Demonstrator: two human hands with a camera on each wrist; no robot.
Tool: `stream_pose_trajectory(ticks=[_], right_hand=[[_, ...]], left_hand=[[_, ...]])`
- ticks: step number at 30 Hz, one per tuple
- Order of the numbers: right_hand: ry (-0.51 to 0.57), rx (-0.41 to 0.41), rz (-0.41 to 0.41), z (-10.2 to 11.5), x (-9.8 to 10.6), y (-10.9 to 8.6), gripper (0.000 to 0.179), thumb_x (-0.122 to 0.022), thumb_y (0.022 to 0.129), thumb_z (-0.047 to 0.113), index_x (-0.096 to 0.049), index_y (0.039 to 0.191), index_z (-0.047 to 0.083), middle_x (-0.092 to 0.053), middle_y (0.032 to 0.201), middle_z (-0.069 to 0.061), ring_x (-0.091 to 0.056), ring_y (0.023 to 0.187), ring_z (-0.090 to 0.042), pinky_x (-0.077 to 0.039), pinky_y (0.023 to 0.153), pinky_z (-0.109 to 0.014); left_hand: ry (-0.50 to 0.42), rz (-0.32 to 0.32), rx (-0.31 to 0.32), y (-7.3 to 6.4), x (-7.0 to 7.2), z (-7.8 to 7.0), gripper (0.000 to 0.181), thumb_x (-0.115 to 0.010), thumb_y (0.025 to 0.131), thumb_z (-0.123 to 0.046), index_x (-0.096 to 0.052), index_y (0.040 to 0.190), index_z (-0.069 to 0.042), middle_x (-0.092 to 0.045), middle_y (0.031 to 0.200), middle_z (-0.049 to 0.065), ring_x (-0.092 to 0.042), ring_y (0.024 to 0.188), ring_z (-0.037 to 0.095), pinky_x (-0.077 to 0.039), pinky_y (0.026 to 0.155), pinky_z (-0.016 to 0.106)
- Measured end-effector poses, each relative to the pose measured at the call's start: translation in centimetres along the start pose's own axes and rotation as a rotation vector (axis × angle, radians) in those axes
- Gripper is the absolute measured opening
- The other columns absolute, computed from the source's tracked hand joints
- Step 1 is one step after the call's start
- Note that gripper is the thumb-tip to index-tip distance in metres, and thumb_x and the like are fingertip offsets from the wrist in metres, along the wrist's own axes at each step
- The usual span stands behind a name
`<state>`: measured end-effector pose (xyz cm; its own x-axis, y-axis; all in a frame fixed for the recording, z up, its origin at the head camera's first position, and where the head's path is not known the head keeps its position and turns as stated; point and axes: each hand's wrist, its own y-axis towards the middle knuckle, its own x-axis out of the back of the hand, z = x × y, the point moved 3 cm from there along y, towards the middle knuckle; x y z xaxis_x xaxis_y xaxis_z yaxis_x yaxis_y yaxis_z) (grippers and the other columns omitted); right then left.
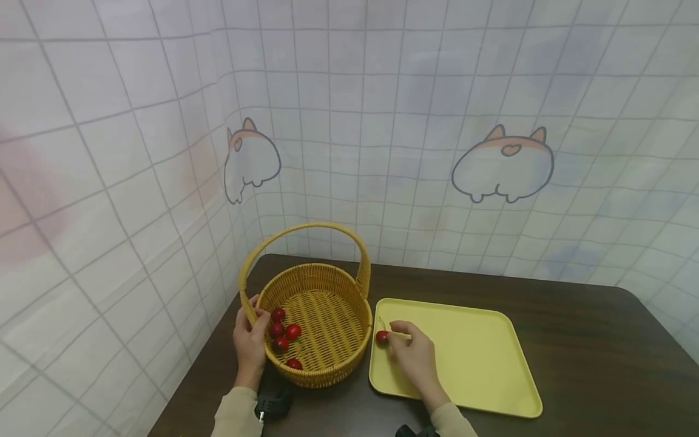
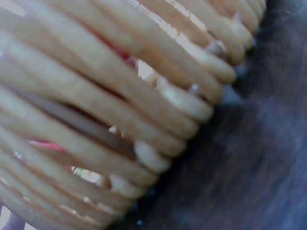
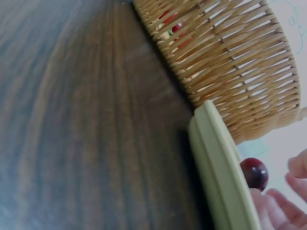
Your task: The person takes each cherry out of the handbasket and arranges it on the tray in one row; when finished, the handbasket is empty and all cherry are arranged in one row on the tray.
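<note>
On the left, a yellow woven basket (image 1: 314,377) with an arched handle holds several red cherries (image 1: 293,331) along its left side. My left hand (image 1: 250,343) grips the basket's left side at the foot of the handle, thumb over the rim. In the left wrist view the basket weave (image 2: 86,91) fills most of the picture. A single stemmed cherry (image 1: 381,338) is at the left end of the yellow tray (image 1: 464,358). My right hand (image 1: 417,359) is over the tray, thumb and fingers apart; in the right wrist view its fingertips are right at the cherry (image 3: 254,173).
Basket and tray stand side by side on a dark wood table (image 1: 590,340). A white gridded curtain (image 1: 371,121) with cartoon animal drawings hangs behind the table and along its left.
</note>
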<state>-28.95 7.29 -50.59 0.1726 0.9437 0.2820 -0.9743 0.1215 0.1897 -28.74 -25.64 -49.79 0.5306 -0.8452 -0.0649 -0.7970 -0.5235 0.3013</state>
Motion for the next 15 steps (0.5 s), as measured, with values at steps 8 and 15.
stream_pose_trajectory(ticks=[8, 15], right_hand=[[0.128, 0.151, -0.017, 4.2, 0.6, -0.7, 0.014, -0.067, 0.092, 0.011, -0.071, 0.104, 0.006, -0.071, 0.101, -0.009, -0.068, 0.078, -0.028, -0.054, 0.064, -0.026], [0.212, 0.208, 0.102, 8.1, -0.5, -2.5, 0.013, -0.066, 0.093, 0.007, -0.07, 0.105, 0.007, -0.07, 0.102, -0.007, -0.068, 0.092, -0.024, -0.055, 0.075, -0.03]], left_hand=[[0.0, -0.006, -0.008, 0.1, 0.0, 0.1, 0.039, -0.058, 0.095, -0.004, -0.056, 0.134, -0.006, -0.052, 0.095, -0.003, -0.05, 0.089, 0.011, -0.04, 0.075, 0.017], [-0.015, 0.003, -0.017, 0.1, 0.1, 0.0, 0.041, -0.058, 0.095, -0.003, -0.054, 0.135, -0.004, -0.051, 0.093, -0.004, -0.05, 0.086, 0.008, -0.04, 0.074, 0.017]])
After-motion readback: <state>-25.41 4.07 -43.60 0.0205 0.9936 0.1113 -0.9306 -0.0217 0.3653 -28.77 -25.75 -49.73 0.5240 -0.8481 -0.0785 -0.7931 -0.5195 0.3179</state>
